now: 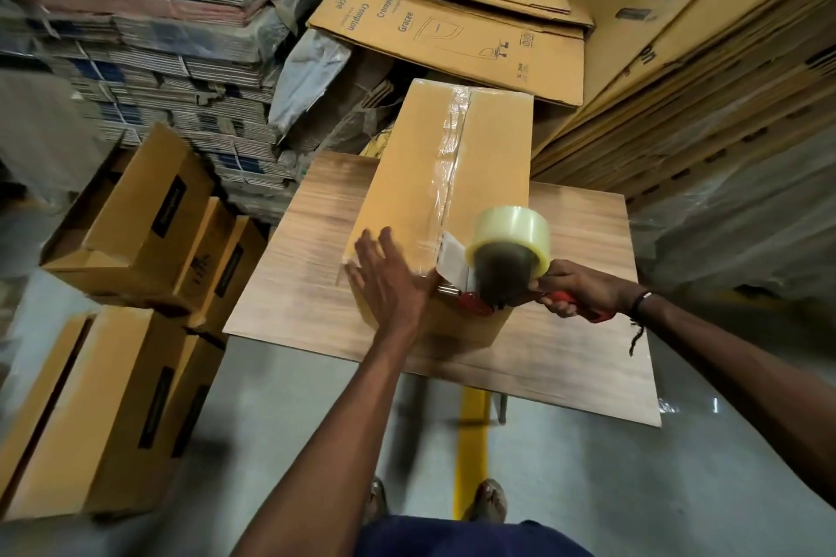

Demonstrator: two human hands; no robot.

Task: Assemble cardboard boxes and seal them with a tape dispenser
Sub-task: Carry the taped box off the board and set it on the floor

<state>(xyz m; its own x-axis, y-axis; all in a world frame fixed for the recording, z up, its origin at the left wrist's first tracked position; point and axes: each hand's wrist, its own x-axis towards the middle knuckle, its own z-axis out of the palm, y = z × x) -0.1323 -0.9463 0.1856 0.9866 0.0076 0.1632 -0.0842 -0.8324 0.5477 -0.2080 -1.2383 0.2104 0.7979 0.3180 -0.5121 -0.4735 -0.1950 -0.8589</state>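
Hiding dispenser [493, 280] handle, right hand [574, 290], left hand [389, 280] motion-blurred

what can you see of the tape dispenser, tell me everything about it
The tape dispenser has a red frame and red handle, a dark hub carrying a fat roll of clear tape, and a pale flap at its front. It sits at the near end of the cardboard box, over the box's taped centre seam. The right hand holds the handle in a closed grip; the left hand lies flat on the box, its thumb side right against the dispenser's front. Motion blur hides finer detail.
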